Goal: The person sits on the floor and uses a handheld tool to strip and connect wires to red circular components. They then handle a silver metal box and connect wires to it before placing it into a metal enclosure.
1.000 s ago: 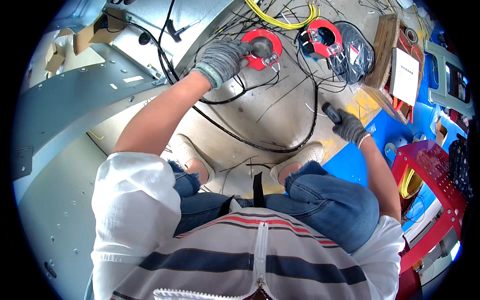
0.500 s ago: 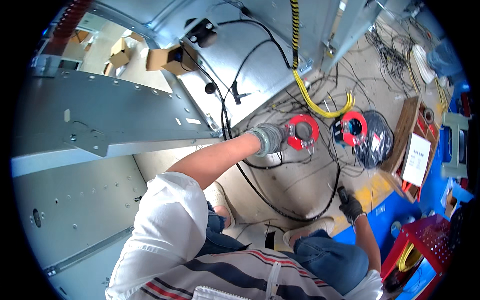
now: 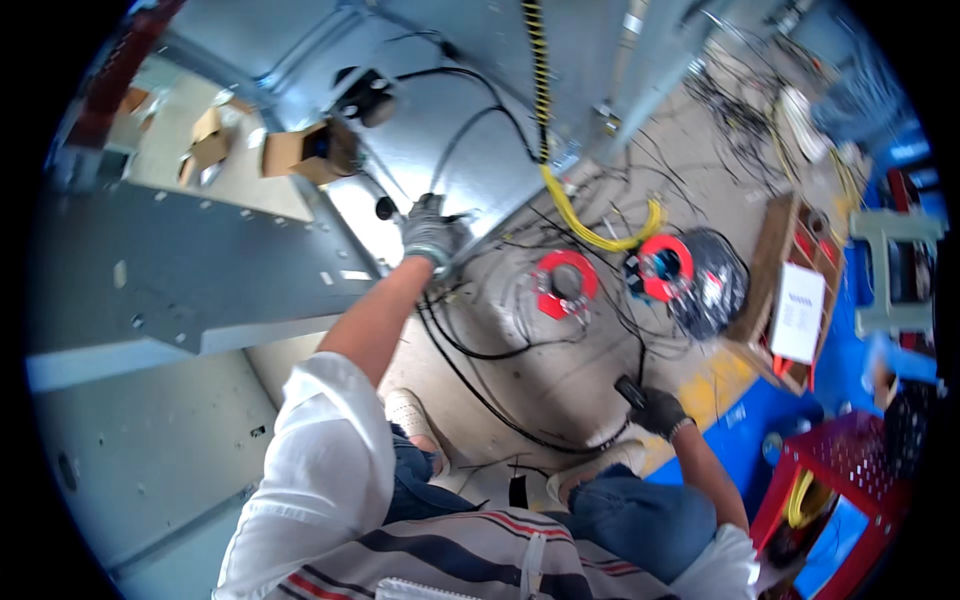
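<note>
My left hand [image 3: 432,234], in a grey knit glove, reaches over the lower edge of the metal cabinet floor [image 3: 385,240]. It covers much of a black cable plug [image 3: 460,217], whose end sticks out beside the fingers. Blur and the back of the glove hide whether those fingers grip it. In a dark glove, my right hand [image 3: 662,413] is closed on a short black cylinder [image 3: 629,391] near my right knee. A red ring-shaped device [image 3: 542,272] lies on the floor between my hands; a second red ring [image 3: 682,262] sits farther right. Black cable [image 3: 500,408] loops between the hands.
A yellow wire bundle [image 3: 590,234] hangs from the cabinet to the floor. Right of it are a bagged black coil [image 3: 720,290], a wooden tray [image 3: 765,260] and a red perforated stand [image 3: 850,465]. Cabinet panels and an open cardboard box [image 3: 290,152] stand left.
My left hand has gone from beside the nearer red ring leftward and up to the black plug. My right hand still grips the cylinder. The whole view has shifted slightly.
</note>
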`<state>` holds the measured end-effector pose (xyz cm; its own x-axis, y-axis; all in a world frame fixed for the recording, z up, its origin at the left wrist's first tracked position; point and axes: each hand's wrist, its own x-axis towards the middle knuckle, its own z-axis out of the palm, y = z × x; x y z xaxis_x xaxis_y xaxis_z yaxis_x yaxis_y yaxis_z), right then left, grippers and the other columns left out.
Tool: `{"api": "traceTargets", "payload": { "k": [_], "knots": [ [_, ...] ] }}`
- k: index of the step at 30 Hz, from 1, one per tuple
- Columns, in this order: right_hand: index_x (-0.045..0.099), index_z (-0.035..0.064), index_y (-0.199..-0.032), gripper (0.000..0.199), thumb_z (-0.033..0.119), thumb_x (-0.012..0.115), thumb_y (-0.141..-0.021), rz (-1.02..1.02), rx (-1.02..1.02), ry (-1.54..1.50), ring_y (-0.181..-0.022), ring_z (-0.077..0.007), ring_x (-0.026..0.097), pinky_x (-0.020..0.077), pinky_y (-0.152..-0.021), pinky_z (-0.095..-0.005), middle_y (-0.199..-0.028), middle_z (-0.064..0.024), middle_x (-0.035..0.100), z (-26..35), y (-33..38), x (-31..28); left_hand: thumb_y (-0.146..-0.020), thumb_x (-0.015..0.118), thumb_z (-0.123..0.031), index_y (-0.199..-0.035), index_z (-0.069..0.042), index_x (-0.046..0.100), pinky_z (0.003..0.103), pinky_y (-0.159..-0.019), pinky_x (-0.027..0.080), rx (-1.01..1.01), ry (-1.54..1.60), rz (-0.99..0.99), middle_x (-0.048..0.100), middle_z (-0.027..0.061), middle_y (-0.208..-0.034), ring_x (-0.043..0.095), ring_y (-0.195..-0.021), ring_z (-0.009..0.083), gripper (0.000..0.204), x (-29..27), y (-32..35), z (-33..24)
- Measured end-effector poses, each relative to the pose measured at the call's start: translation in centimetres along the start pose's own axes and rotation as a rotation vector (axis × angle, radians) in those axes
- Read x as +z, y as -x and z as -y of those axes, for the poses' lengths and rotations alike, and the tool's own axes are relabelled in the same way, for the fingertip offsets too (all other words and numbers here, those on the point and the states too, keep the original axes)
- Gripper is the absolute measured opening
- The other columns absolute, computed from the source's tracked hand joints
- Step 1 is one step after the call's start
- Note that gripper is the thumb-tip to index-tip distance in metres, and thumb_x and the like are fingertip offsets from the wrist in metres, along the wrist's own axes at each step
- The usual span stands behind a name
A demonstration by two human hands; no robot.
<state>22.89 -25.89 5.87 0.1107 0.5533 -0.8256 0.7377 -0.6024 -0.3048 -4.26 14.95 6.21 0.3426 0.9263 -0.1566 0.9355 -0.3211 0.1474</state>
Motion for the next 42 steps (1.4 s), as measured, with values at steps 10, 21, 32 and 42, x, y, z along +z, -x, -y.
{"api": "traceTargets", "payload": {
  "k": [10,21,32,42],
  "knots": [
    [0.056,0.0032,-0.101,0.046,0.034,0.068,-0.069,-0.131,-0.07,-0.138,-0.084,-0.0358,0.059,0.0458,-0.075,-0.0412,-0.086,-0.0198,0.062,1.4,0.0,-1.6,-0.075,0.066,-0.029,-0.1,-0.02,0.065,0.037,-0.08,0.047,-0.006,-0.1,0.161,0.065,0.0127,-0.09,0.062,-0.084,0.028,0.027,0.5,-0.4,1.1],
    [0.053,0.0067,-0.107,0.04,0.023,0.066,-0.073,-0.611,-0.084,-0.319,-0.083,-0.0315,0.061,0.0471,-0.075,-0.0365,-0.088,-0.0162,0.063,7.4,-4.0,-15.2,-0.08,0.057,-0.031,-0.116,-0.014,0.052,0.04,-0.093,0.039,0.024,-0.106,0.109,0.055,0.0138,-0.111,0.049,-0.108,0.0309,0.04,-7.6,-2.5,-3.5],
    [0.057,0.0046,-0.092,0.033,0.028,0.065,-0.07,-0.499,-0.071,-0.286,-0.079,-0.0332,0.059,0.046,-0.071,-0.0397,-0.081,-0.0197,0.06,8.3,-10.7,-16.8,-0.081,0.058,-0.023,-0.12,-0.008,0.048,0.039,-0.093,0.04,0.048,0.024,0.001,0.054,0.0178,-0.116,0.051,-0.108,0.0333,0.043,-6.4,-3.2,-6.3],
    [0.052,0.006,-0.098,0.037,0.028,0.065,-0.071,-0.622,-0.018,-0.103,-0.085,-0.0365,0.057,0.0451,-0.073,-0.0436,-0.089,-0.0196,0.058,8.8,-11.6,-14.9,-0.081,0.054,-0.036,-0.125,-0.009,0.043,0.04,-0.094,0.039,-0.127,-0.031,-0.031,0.051,0.0198,-0.118,0.049,-0.111,0.0331,0.053,-4.7,-11.9,-1.0]
  ]
}}
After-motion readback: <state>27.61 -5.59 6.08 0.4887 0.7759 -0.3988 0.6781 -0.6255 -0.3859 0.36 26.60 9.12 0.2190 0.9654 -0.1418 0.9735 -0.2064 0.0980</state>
